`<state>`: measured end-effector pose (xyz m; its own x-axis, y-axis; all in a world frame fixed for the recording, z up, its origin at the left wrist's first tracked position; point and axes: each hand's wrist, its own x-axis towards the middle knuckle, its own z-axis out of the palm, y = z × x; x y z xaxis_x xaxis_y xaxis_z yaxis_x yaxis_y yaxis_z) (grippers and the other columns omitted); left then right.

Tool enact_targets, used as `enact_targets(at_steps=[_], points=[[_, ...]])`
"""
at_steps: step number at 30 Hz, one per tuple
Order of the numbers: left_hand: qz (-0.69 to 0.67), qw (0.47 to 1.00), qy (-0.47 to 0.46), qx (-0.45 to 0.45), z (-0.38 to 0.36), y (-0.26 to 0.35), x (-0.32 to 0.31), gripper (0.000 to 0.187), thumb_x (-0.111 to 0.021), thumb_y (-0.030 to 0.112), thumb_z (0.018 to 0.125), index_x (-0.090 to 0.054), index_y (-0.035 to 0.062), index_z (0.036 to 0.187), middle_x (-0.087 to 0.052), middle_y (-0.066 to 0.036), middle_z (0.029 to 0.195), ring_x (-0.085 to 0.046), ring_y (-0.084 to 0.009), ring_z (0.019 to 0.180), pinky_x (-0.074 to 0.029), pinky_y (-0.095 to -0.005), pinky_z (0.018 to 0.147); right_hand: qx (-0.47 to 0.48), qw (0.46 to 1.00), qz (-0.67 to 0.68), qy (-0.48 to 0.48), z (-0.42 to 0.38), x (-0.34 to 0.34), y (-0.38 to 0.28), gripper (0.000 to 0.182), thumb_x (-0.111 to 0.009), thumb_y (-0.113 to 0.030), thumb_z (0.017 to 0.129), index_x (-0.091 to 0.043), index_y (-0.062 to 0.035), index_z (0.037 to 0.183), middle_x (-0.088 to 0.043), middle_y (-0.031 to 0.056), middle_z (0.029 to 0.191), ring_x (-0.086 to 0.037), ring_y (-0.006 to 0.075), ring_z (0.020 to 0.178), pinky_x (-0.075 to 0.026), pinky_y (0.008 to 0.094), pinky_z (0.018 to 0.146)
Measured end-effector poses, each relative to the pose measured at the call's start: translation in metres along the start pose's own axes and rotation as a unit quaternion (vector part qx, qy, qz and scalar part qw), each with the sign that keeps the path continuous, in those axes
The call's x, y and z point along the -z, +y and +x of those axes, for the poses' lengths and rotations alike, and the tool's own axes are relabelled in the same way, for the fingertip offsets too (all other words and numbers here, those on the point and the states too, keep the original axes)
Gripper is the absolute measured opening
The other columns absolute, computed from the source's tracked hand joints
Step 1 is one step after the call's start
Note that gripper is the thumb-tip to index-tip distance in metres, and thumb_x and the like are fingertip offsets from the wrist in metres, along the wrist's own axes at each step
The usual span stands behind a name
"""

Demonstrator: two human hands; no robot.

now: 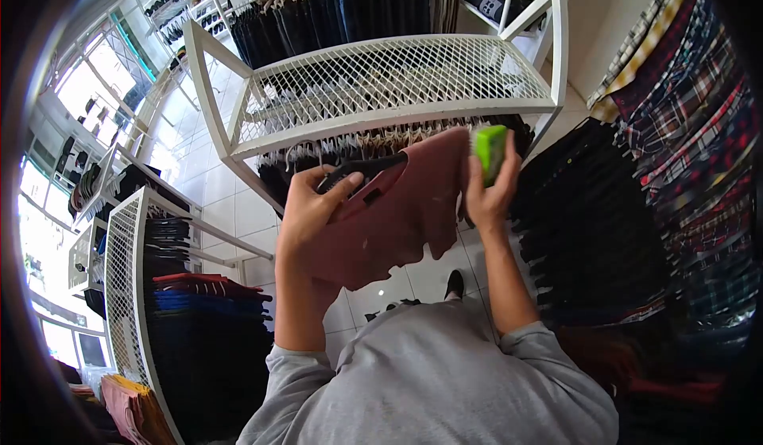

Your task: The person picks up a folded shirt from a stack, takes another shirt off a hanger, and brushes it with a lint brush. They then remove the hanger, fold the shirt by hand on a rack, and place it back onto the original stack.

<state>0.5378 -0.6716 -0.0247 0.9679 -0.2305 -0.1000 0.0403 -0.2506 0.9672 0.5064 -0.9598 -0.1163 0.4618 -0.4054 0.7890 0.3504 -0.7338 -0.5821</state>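
Gripping the dark hanger (373,164) at the neck of the pink shirt (397,214), the left hand (322,200) has its fingers curled closed around it. The right hand (493,191), partly closed, holds a bright green brush (491,149) upright beside the shirt's shoulder. The shirt hangs tilted in front of the white mesh rack (397,75), above the tiled floor (397,284).

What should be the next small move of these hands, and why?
Probably draw the bright green, block-shaped brush down the dusty-pink cloth garment: the right hand holds it beside the garment's shoulder, a small pale speck shows on the front, and the left hand grips the dark hanger.
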Motion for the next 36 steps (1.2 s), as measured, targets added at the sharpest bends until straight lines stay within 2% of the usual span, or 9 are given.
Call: enact_targets(at_steps=[5,8,13,17,20,24,30,32,36], points=[[0.07,0.992,0.005,-0.104,-0.01,-0.002,-0.022,0.026,-0.08,0.022,0.089,-0.074,-0.0023,0.095,-0.065,-0.003,0.069,-0.057,-0.0067,0.066,-0.047,-0.0256,0.062,0.158,0.985,0.009,-0.075,-0.006,-0.023,-0.01,0.07,-0.069,-0.027,0.098,-0.039,0.0041,0.152,-0.055,0.027,0.126,-0.056,0.0425,0.113,-0.047,0.0469,0.097],[0.142,0.98,0.021,-0.138,-0.012,-0.013,-0.01,0.023,-0.08,0.018,0.086,-0.074,-0.0018,0.098,-0.068,-0.008,0.071,-0.06,-0.01,0.064,-0.048,-0.0267,0.062,-0.102,0.987,-0.101,-0.066,-0.027,-0.028,0.067,0.065,-0.066,-0.03,0.1,-0.04,0.0014,0.151,-0.055,0.0276,0.126,-0.056,0.044,0.114,-0.047,0.048,0.097],[0.241,0.906,0.051,-0.344,-0.026,-0.021,-0.009,0.034,-0.074,0.004,0.078,-0.075,0.004,0.111,-0.066,-0.011,0.078,-0.066,-0.0292,0.066,-0.052,-0.0379,0.062,-0.051,0.996,-0.009,-0.068,-0.007,0.003,0.027,0.063,-0.066,-0.031,0.1,-0.044,0.0019,0.149,-0.058,0.0253,0.128,-0.059,0.0411,0.116,-0.048,0.0463,0.099],[0.406,0.804,0.022,-0.434,-0.03,-0.031,-0.011,0.068,-0.073,0.006,0.062,-0.067,0.0064,0.13,-0.056,-0.006,0.079,-0.062,-0.0247,0.068,-0.052,-0.0385,0.06,0.006,0.974,0.097,-0.204,0.009,0.009,-0.046,0.06,-0.072,-0.029,0.096,-0.052,-0.0027,0.145,-0.06,0.0219,0.131,-0.06,0.0394,0.123,-0.048,0.0449,0.102],[0.477,0.727,0.051,-0.491,-0.033,-0.045,-0.006,0.061,-0.069,0.014,0.072,-0.066,0.0096,0.133,-0.054,-0.001,0.079,-0.061,-0.0184,0.071,-0.051,-0.0348,0.059,0.083,0.962,0.049,-0.254,0.009,0.006,-0.04,0.056,-0.072,-0.033,0.095,-0.056,-0.0064,0.142,-0.061,0.021,0.128,-0.062,0.0411,0.118,-0.05,0.0447,0.099],[0.499,0.698,0.066,-0.51,-0.037,-0.061,0.011,0.064,-0.071,0.014,0.069,-0.068,0.0095,0.132,-0.052,-0.001,0.076,-0.059,-0.0176,0.068,-0.05,-0.0348,0.061,-0.097,0.958,-0.16,-0.216,0.007,0.002,0.036,0.053,-0.07,-0.034,0.096,-0.058,-0.0073,0.14,-0.064,0.0195,0.117,-0.064,0.0394,0.107,-0.053,0.0462,0.088],[0.545,0.656,0.062,-0.519,-0.029,-0.069,0.017,0.064,-0.066,0.018,0.074,-0.064,0.0124,0.137,-0.044,0.002,0.075,-0.051,-0.0142,0.066,-0.046,-0.0302,0.062,0.043,0.967,0.053,-0.246,0.027,-0.006,-0.041,0.047,-0.08,-0.028,0.088,-0.069,-0.0091,0.13,-0.069,0.0138,0.115,-0.07,0.033,0.101,-0.056,0.0405,0.087],[0.546,0.636,0.053,-0.542,-0.023,-0.068,0.016,0.064,-0.066,0.018,0.075,-0.064,0.0137,0.138,-0.042,0.002,0.075,-0.049,-0.0138,0.066,-0.044,-0.0297,0.061,0.034,0.937,0.036,-0.345,0.021,-0.011,-0.066,0.048,-0.079,-0.034,0.088,-0.069,-0.0164,0.132,-0.068,0.0127,0.115,-0.07,0.0325,0.098,-0.057,0.0398,0.085],[0.557,0.627,0.068,-0.54,-0.027,-0.077,0.023,0.065,-0.065,0.017,0.075,-0.064,0.0149,0.14,-0.04,0.002,0.074,-0.048,-0.0134,0.066,-0.044,-0.0291,0.062,-0.021,0.934,-0.131,-0.331,0.031,-0.018,-0.008,0.042,-0.073,-0.042,0.091,-0.071,-0.0246,0.129,-0.066,0.013,0.113,-0.07,0.0319,0.095,-0.057,0.0425,0.082]])
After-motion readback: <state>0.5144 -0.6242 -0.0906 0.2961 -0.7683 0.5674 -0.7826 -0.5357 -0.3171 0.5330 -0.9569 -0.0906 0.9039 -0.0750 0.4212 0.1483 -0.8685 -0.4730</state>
